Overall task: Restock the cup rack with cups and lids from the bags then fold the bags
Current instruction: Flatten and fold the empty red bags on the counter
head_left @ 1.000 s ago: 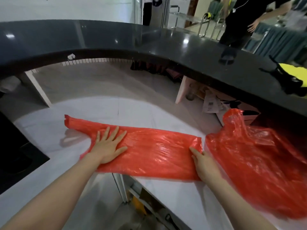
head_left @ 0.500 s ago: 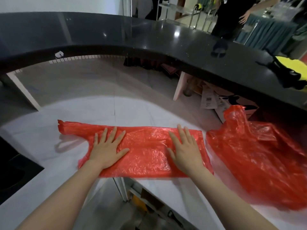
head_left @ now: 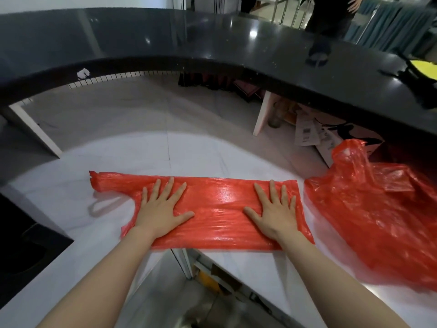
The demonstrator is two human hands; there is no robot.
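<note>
Hands: I see left hand (head_left: pixel 162 210) and right hand (head_left: pixel 275 213) spread flat, pressing folded red bag (head_left: pixel 220 209).
Beside: second red bag (head_left: pixel 378 216), crumpled.

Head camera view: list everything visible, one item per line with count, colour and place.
flattened bag: one, red, spread flat on the white counter, handles toward the left
crumpled bag: one, red, on the counter to the right, unfolded
white counter: one, white marble-look, in front of the person
raised counter: one, glossy black, curving behind
cardboard box: one, white with black print, under the raised counter, right
bystander: one, dark clothes, beyond the counter
left hand: open, pressing flat on the flattened bag
right hand: open, pressing flat on the same bag
</note>
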